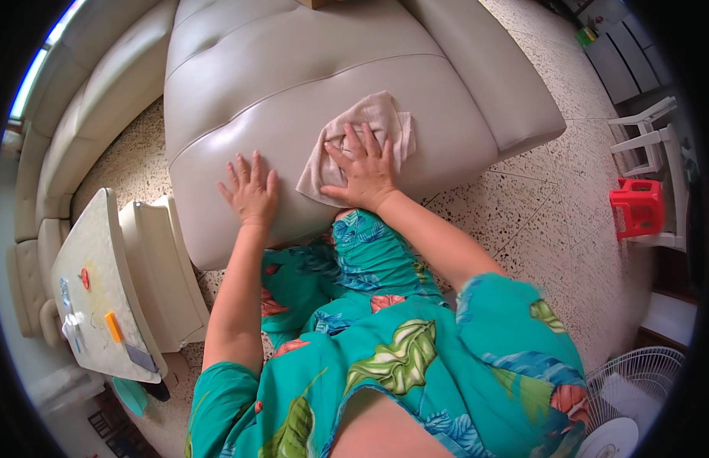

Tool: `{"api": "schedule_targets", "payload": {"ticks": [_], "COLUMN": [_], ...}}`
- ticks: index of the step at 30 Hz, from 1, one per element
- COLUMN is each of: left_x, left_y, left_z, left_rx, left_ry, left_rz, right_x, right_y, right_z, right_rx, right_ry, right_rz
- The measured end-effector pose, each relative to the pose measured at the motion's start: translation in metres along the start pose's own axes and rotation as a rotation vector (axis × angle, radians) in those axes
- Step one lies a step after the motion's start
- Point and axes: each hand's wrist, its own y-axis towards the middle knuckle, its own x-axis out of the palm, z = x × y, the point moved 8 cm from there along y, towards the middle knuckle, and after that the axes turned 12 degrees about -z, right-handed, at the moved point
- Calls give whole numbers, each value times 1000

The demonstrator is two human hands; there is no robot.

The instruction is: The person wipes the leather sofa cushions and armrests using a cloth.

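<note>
A beige leather sofa seat (285,137) with stitched seams and tufted dimples spreads out before me. My left hand (253,192) rests flat on its near part, fingers spread, with nothing in it. To the right, my right hand (366,166) presses down on a crumpled pinkish-beige cloth (383,109). Its fingers are splayed over the cloth rather than closed around it. Part of the cloth is hidden under the palm, and a folded corner sticks out on the right.
A padded armrest (492,74) borders the seat on the right. Left of me stands a table (96,229) bearing an orange block (113,327) and small items. A red plastic stool (638,207) and an electric fan (635,378) are on the right, over speckled floor.
</note>
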Motion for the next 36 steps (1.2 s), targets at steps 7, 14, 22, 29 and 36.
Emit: {"api": "schedule_targets", "payload": {"ticks": [7,14,22,29,36], "left_x": [7,3,-1,3,4], "left_y": [-4,-8,-7,-4,-2], "left_z": [-7,-4,-3,-5,-5], "left_rx": [-48,-37,-46,-91,-110], "left_ry": [3,-5,-12,30,25], "left_rz": [-51,-18,3,-42,-86], "right_x": [12,13,-17,-31,-15], "right_y": [74,148,110,-11,-76], "right_z": [34,101,215,271,178], "right_rx": [114,303,562,672,595], "right_ry": [-105,-192,-70,15,-151], "right_rz": [-77,-161,-134,-76,67]}}
